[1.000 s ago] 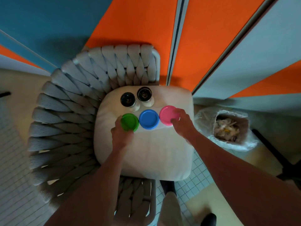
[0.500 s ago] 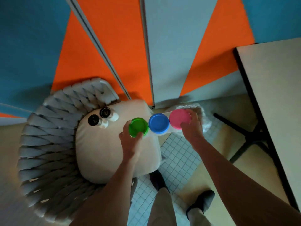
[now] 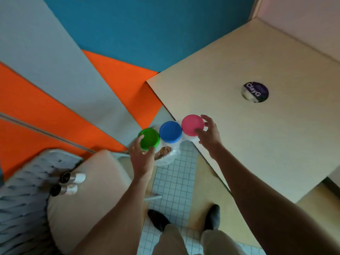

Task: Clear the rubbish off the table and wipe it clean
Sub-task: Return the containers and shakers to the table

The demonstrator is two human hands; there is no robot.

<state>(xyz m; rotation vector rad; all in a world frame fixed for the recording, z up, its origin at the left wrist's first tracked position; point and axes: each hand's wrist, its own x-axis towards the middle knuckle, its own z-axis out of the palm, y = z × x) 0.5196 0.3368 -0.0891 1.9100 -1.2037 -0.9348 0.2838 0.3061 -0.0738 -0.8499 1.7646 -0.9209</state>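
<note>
Three clear tubs are held in a row in mid air: a green-lidded tub [image 3: 149,138], a blue-lidded tub [image 3: 170,131] and a pink-lidded tub [image 3: 192,124]. My left hand [image 3: 141,159] grips the green end, and my right hand [image 3: 208,133] grips the pink end. The row hangs over the near left corner of the beige table [image 3: 257,135]. A tub with a purple "Clay" lid [image 3: 255,92] stands on the table further right.
A bin lined with a clear bag [image 3: 163,156] sits on the floor under the tubs. At the lower left, a woven chair with a cream cushion [image 3: 88,199] holds two small black-capped bottles [image 3: 70,183]. My feet stand on the tiled floor.
I have turned right, carrying the three tubs from above the chair cushion to the table's corner. The table and the purple-lidded tub have come into view.
</note>
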